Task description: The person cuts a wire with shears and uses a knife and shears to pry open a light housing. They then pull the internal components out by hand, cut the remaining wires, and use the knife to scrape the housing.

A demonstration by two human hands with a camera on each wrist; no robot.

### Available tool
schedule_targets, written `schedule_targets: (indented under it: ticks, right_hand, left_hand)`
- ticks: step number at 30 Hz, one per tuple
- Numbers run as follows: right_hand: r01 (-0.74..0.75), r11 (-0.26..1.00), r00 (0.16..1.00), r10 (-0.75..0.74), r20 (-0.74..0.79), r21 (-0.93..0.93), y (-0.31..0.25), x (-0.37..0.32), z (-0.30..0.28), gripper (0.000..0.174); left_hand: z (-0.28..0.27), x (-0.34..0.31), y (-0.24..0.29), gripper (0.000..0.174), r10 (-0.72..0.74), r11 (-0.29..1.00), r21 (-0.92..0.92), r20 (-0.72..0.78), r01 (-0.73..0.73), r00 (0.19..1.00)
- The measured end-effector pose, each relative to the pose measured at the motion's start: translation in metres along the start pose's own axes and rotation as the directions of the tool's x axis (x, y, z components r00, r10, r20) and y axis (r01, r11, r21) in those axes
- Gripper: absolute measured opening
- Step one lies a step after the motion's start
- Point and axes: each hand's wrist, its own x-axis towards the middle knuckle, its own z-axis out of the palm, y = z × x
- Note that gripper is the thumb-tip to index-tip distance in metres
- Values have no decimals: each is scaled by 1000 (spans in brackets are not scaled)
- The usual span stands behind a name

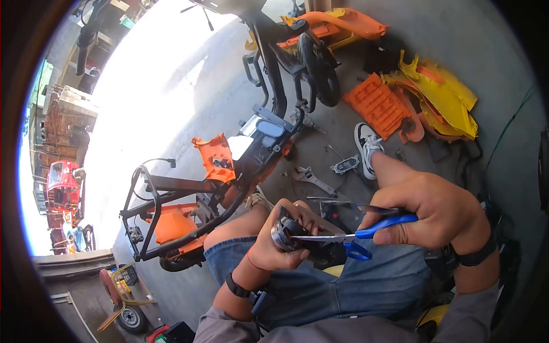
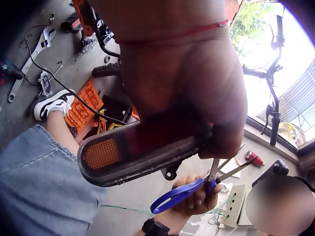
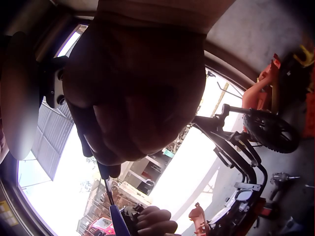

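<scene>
My left hand (image 1: 266, 248) grips a long vehicle tail light (image 2: 142, 150) above the lap; its amber end section shows in the left wrist view, while the fingers cover much of the rest. In my right hand (image 1: 437, 211) is a pair of scissors (image 1: 384, 225) with blue handles, held by one of the handles. The scissor blades stand spread apart. One blade reaches to the tail light beside the left fingers, and the other points past it. In the right wrist view the right hand is dark and hides most of the scissors.
A stripped scooter frame (image 1: 269, 63) stands ahead on the concrete floor. Orange panels (image 1: 377, 106) and yellow panels (image 1: 443, 94) lie to the right. An adjustable wrench (image 1: 317, 182) and a small oval part (image 1: 345, 165) lie near the shoe (image 1: 367, 150).
</scene>
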Motion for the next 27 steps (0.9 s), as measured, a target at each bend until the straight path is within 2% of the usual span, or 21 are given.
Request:
schedule_targets:
  ticks: [1,2,3,4,5,6,8,12,15,17,18,20,22,24,25,27]
  right_hand:
    - [-32,998,996,37,-83,50,-2,-2,7,18]
    - [-61,993,984,77,-163,100,-5,-4,15,15]
    - [-66,994,984,79,-161,89,-10,-7,24,15]
    - [-63,998,972,62,-227,0,-16,-10,35,16]
    - [-61,994,957,33,-288,-90,-21,-13,47,17]
    - [-57,994,960,28,-279,-98,-23,-15,62,17]
    - [-67,964,894,-58,-445,-258,-27,-19,89,24]
    - [-115,934,899,-48,-436,-340,-40,-23,108,27]
    - [-119,903,871,-105,-480,-413,-42,-22,118,30]
    - [-100,913,844,-133,-520,-395,-39,-25,120,34]
    - [-93,911,849,-139,-510,-402,-37,-28,119,34]
    - [-86,926,851,-123,-510,-367,-35,-32,119,35]
    - [-89,902,862,-143,-486,-422,-37,-33,121,35]
    - [-88,875,872,-163,-462,-476,-37,-34,125,36]
    - [-87,873,860,-177,-478,-479,-36,-34,127,36]
    - [-79,869,851,-196,-488,-488,-30,-32,129,36]
  left_hand:
    - [3,1,-1,47,7,1000,-2,5,-7,1000]
    - [8,1,-3,46,-21,999,-40,-160,15,987]
    - [11,2,-5,44,-56,996,-84,-319,30,946]
    - [5,2,-10,44,13,1000,15,-286,-9,958]
    - [4,2,-13,44,23,1000,11,-292,-20,956]
    - [5,2,-15,44,37,999,20,-324,-32,945]
    - [7,2,-17,44,56,998,33,-359,-47,932]
    - [16,3,-13,44,75,993,110,-398,-34,914]
    - [17,3,-13,46,75,990,136,-403,-21,912]
    - [17,2,-13,46,102,972,233,-403,-6,909]
    - [17,2,-9,53,107,954,300,-374,11,921]
    - [14,0,-9,52,118,933,359,-371,25,921]
    - [14,0,-7,51,126,909,414,-366,40,922]
    - [15,1,-1,50,24,898,414,-379,147,925]
    - [14,0,-3,50,31,901,411,-386,142,922]
    - [11,-1,-10,50,148,852,519,-375,74,915]
